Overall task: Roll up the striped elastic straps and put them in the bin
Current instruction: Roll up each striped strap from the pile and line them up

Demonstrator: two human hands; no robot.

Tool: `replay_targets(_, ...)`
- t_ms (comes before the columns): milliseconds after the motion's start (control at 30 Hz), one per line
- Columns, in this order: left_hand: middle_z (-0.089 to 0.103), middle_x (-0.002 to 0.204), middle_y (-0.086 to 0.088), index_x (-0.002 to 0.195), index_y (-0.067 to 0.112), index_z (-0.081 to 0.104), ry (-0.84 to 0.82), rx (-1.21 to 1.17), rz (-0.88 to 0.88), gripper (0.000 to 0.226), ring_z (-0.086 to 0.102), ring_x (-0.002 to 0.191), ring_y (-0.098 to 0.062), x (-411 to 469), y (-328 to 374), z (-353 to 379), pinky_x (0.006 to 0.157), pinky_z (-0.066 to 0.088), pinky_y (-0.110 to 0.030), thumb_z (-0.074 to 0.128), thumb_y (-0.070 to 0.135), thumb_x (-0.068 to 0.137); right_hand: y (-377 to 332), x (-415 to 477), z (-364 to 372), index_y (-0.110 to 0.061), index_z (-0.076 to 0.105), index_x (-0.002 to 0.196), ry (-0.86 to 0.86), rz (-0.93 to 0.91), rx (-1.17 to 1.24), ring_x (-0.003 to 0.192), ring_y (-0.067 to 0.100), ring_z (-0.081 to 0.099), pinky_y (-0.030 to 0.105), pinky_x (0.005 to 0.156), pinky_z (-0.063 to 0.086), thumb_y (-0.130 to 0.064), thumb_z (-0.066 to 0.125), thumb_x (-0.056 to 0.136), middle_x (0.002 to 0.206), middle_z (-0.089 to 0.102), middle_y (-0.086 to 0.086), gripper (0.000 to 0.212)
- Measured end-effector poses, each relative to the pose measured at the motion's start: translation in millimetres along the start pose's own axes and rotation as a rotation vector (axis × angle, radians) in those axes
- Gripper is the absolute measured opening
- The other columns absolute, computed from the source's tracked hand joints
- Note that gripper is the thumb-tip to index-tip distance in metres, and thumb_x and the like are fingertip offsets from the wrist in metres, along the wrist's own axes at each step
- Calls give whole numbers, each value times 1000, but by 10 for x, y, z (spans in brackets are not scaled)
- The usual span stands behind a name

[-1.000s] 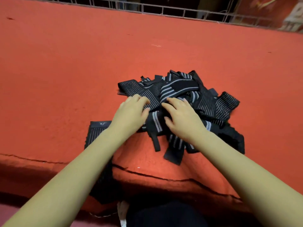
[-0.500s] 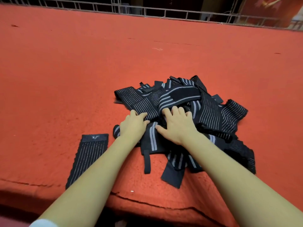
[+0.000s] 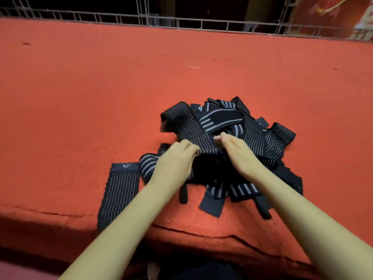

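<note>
A: Since half a second ago, one wide strap [image 3: 191,130] has been raised off the pile [image 3: 268,142] on the red table [image 3: 80,98].
B: How is it held?
A: Its near end is pinched by the left hand [image 3: 173,160] and the right hand [image 3: 240,152], fingers curled. One single strap [image 3: 119,190] is laid flat, left of the pile.

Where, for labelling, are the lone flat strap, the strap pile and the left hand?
lone flat strap [image 3: 119,190], head view, its striped middle.
strap pile [image 3: 260,138], head view, its right side.
left hand [image 3: 173,164], head view, its back.
</note>
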State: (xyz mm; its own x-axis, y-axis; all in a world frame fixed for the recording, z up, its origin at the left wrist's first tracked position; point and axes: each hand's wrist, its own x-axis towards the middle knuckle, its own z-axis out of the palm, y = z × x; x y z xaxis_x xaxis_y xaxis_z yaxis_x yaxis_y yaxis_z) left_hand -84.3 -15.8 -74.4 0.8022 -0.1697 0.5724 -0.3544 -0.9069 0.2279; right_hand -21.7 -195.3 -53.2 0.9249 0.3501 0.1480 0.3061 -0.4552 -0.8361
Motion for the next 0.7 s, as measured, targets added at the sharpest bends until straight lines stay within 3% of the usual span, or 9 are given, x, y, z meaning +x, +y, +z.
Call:
replay_targets(67, 60, 90, -8, 93, 11, 65, -47, -33, 37, 30, 58, 75, -29, -167, 303, 170, 59, 55, -42, 38, 24, 89, -36, -163, -93, -14, 67, 98, -4, 19, 76, 98, 6, 60, 42, 99, 45, -44, 43, 99, 102, 69, -4, 38)
replay_targets(167, 59, 87, -3, 90, 12, 64, -12, -76, 73, 26, 56, 72, -23, -279, 636, 275, 58, 54, -36, 40, 24, 90, -55, -377, -180, -19, 63, 85, -40, 17, -3, 78, 8, 59, 39, 83, 49, -27, 61, 92, 81, 67, -4, 11)
replay_targets(267, 59, 85, -3, 86, 12, 62, -10, -51, 214, 25, 55, 70, -22, -361, 746, 244, 63, 51, -36, 41, 24, 89, -9, -552, -266, -21, 65, 75, 27, 96, 25, 65, 5, 54, 29, 69, 44, -30, 68, 88, 68, 62, -9, 15)
replay_targets(367, 58, 82, -2, 83, 14, 61, -120, -41, 297, 30, 55, 69, -23, -515, 712, 199, 59, 50, -35, 38, 32, 92, 56, -638, -286, -11, 70, 76, 106, 150, 54, 61, 10, 44, 28, 59, 34, -31, 69, 87, 65, 54, 3, 23)
replay_targets(467, 60, 84, 3, 85, 18, 63, -188, -82, 142, 47, 57, 78, -21, -615, 624, 106, 68, 46, -36, 33, 53, 94, 92, -666, -228, -9, 66, 71, 62, 181, 62, 55, 17, 46, 27, 53, 36, -21, 69, 88, 64, 54, 7, 21)
replay_targets(533, 61, 87, 3, 88, 17, 64, -137, -156, -17, 50, 57, 84, -20, -580, 537, 17, 78, 44, -35, 32, 56, 93, 101, -664, -162, -11, 65, 72, 37, 198, 16, 49, 12, 44, 21, 46, 35, -17, 68, 87, 62, 55, 1, 17)
replay_targets(633, 57, 93, 0, 95, 13, 62, -49, -190, -161, 25, 56, 91, -23, -401, 439, -76, 82, 38, -32, 47, 34, 96, 161, -627, -77, -16, 62, 85, 103, 175, -24, 70, 12, 55, 24, 65, 44, -14, 72, 83, 77, 59, -3, 11)
replay_targets(700, 55, 103, -2, 105, 11, 60, -70, -182, -197, 16, 55, 97, -25, -253, 428, -85, 84, 39, -33, 52, 22, 96, 175, -623, -59, -17, 54, 103, 143, 208, 17, 83, 18, 57, 38, 80, 49, -16, 73, 81, 88, 55, -1, 29)
